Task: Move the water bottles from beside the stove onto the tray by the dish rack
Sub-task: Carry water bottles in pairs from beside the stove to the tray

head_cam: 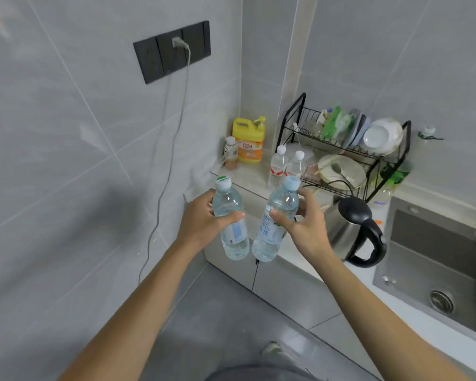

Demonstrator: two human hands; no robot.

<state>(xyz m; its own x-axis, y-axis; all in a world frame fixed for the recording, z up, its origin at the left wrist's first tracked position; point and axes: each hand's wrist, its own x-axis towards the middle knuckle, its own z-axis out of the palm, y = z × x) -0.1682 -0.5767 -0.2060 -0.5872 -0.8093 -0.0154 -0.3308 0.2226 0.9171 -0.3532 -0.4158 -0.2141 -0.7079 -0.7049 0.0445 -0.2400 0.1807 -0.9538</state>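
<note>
My left hand (201, 218) grips a clear water bottle (232, 235) with a white and green cap, held upright in the air. In my right hand (302, 224) is a second clear bottle (272, 232) with a pale blue cap, tilted slightly right. Both bottles hang in front of the counter's left end. Two more small water bottles (278, 166) (296, 166) with red labels stand on a pale tray (248, 174) just left of the black dish rack (341, 144). The stove is out of view.
A yellow detergent jug (249, 141) and a small bottle (230, 154) stand in the corner on the tray. A steel kettle (352, 229) with a black handle sits right of my right hand. Steel sink (437, 265) at right. A charger cable (165, 174) hangs down the wall.
</note>
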